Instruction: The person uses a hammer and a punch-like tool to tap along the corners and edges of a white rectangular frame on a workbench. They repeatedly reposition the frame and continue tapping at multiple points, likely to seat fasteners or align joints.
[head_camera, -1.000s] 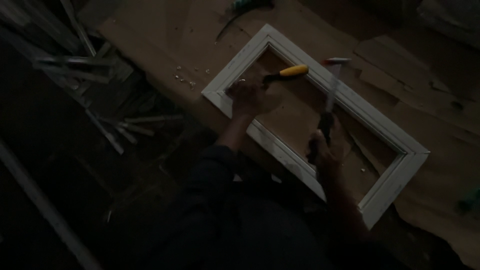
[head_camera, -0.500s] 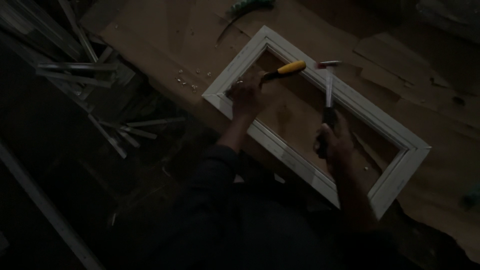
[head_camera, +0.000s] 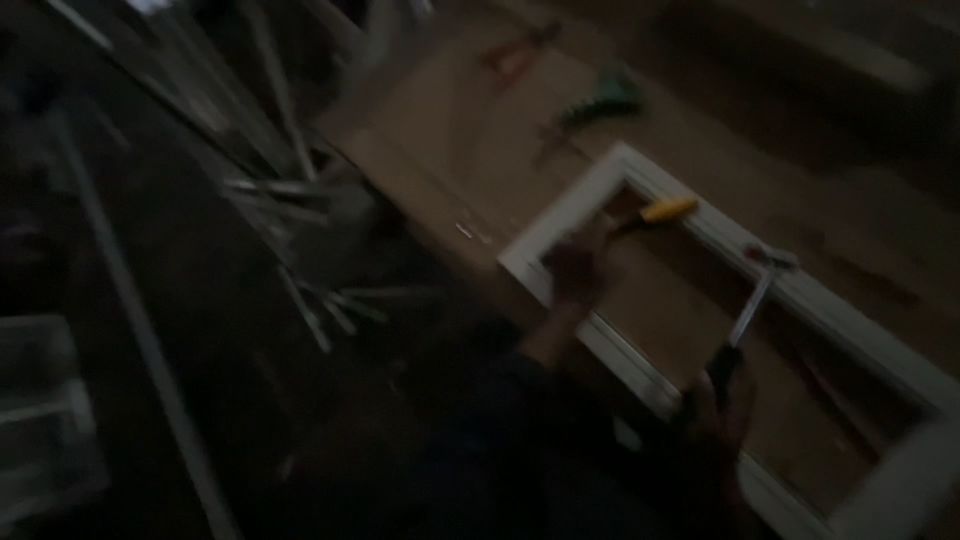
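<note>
Pretty dark and blurry shot. The white rectangular wooden frame (head_camera: 800, 300) lies flat on the brown wooden surface (head_camera: 450, 150). Left hand (head_camera: 575, 268) sits on the frame's near-left corner, closed round a yellow-handled tool (head_camera: 668, 209) poking inside the frame. Right hand (head_camera: 722, 400), at the frame's near edge, is wrapped tight on a metal-shafted hammer (head_camera: 755, 295), head over the far rail.

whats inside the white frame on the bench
Bare brown board and a yellow-handled tool in the left hand. The right hand covers the near rail; dim blur hides anything smaller.
</note>
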